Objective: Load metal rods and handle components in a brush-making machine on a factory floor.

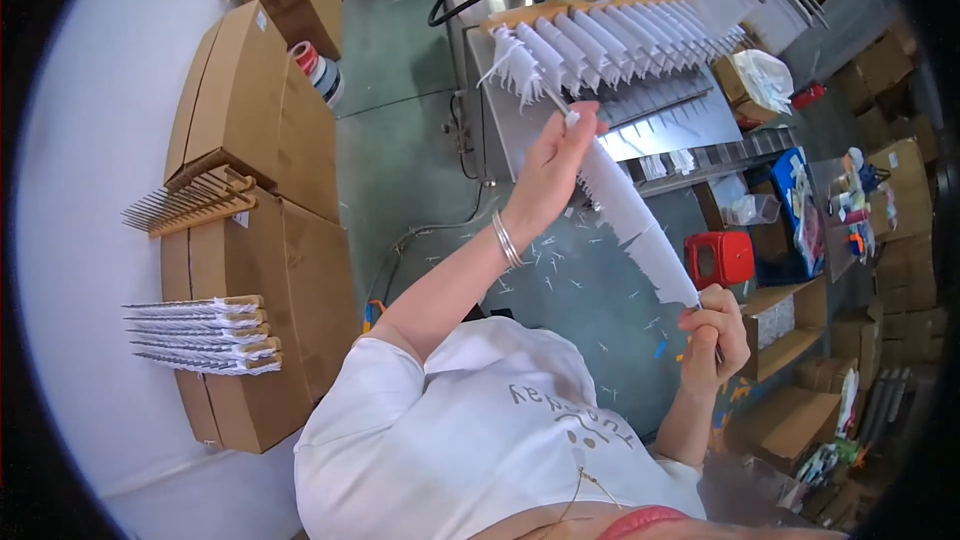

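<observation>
A long white sheet with a ragged, fringed edge (pixel 632 217) stretches slantwise between my two hands, and a thin rod shows at its ends. My left hand (pixel 558 165), with a silver bangle on the wrist, is closed around the far end, close to the metal table. Lower down, at the near right, my right hand (pixel 718 332) has its fingers curled around the other end. Just beyond my left hand, a wooden rack (pixel 540 12) carries a row of similar white fringed pieces (pixel 600 45) on the metal table (pixel 505 135).
Cardboard boxes (pixel 235 90) stand at left, with a spiked wooden rack (pixel 205 202) and several white-covered racks (pixel 205 335) on them. A red stool (pixel 722 258) and blue crate (pixel 795 210) are at right. A cable (pixel 415 230) and white scraps (pixel 545 260) lie on the floor.
</observation>
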A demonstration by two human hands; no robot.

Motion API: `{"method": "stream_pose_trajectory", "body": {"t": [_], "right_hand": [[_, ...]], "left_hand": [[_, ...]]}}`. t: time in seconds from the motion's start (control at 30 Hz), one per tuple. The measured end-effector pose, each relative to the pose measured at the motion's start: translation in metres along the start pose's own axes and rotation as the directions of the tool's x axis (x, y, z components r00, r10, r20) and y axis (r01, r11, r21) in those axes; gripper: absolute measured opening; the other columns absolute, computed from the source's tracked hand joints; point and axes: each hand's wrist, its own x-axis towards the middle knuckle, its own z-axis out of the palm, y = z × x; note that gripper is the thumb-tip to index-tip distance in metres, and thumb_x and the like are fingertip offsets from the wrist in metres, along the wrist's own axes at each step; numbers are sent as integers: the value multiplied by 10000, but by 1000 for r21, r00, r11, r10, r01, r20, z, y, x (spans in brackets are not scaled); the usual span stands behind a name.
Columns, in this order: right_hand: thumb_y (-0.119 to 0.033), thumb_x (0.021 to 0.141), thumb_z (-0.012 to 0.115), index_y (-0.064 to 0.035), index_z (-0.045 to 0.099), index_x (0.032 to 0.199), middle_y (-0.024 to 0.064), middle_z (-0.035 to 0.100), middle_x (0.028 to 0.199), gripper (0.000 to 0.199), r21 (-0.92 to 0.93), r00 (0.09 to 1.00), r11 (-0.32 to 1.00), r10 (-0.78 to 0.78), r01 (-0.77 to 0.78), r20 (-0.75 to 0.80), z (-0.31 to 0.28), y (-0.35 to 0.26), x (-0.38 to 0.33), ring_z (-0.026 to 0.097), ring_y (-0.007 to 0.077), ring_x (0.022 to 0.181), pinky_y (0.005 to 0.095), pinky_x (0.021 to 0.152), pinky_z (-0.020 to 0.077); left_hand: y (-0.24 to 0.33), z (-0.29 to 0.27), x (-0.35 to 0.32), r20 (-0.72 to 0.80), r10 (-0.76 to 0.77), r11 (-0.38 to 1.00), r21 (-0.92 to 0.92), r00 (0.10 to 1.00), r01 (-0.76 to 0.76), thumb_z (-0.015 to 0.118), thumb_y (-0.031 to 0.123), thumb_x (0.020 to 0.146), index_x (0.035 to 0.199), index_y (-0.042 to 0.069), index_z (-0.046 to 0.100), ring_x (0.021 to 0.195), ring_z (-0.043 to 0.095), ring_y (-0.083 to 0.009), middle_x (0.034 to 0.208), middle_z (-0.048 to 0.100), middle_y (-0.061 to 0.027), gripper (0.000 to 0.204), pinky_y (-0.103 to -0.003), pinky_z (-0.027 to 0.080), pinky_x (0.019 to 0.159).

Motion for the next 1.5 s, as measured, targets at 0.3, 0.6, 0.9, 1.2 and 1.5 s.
{"method": "stream_pose_trajectory", "body": {"t": [0.3,0.6,0.9,1.2,1.5], "right_hand": [[-248,885,587,24,595,736,86,515,696,310,-118,998,991,56,-60,-39,28,-20,26,439,174,603,270,535,306],[-232,878,598,29,600,736,58,488,671,297,-151,991,980,132,-130,3,53,-8,64,413,155,609,263,540,293],[-253,879,598,35,595,721,61,484,672,329,-78,995,992,99,-101,-25,47,-2,53,404,153,614,270,556,290],[-266,873,607,27,577,675,46,438,661,355,72,983,989,138,-130,-118,28,7,42,367,143,615,281,559,259],[-340,876,598,-13,593,652,53,455,649,396,125,993,990,71,-59,-91,-4,7,9,395,159,587,298,535,282]], "left_hand": [[-8,-19,18,84,-43,990,-129,995,54,422,391,968,1248,30,471,965,485,-99,1080,586,-41,460,-252,361,882],[-16,-61,-6,-186,206,868,488,961,-92,466,236,957,1164,7,506,838,494,-131,963,521,-75,312,-249,421,762],[-15,-57,43,-290,404,862,439,868,-255,501,98,928,1101,48,581,820,472,-109,926,482,-38,196,-233,405,752],[-14,-50,43,-314,271,962,70,910,-263,523,121,930,1031,23,596,828,499,-75,914,548,11,159,-219,402,785],[-7,-18,24,-303,-124,875,-482,945,-40,612,142,884,844,51,577,695,469,-70,762,536,11,105,-236,389,656]]}}
